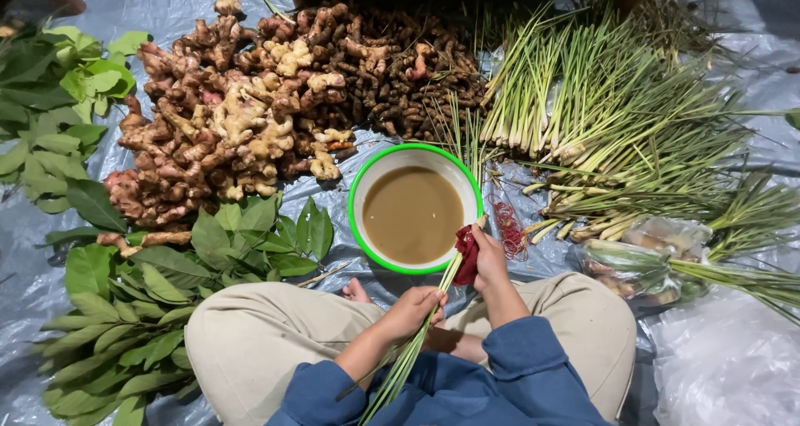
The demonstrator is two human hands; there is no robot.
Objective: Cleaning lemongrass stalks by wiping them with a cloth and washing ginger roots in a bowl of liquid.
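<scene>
I sit cross-legged on a grey plastic sheet. My left hand [414,307] is closed around the leafy part of a lemongrass stalk [406,359] that slants up toward the bowl. My right hand [487,254] grips the stalk's thick end together with a dark red cloth [467,254], at the rim of a white bowl with a green rim [360,179]. The bowl holds murky brown water [412,214].
A pile of ginger [225,126] and darker roots [408,68] lies behind the bowl. Lemongrass bundles [600,118] spread at the right, green leaves [125,309] at the left. Red rubber bands [508,226] and a plastic bag [650,255] lie to the right.
</scene>
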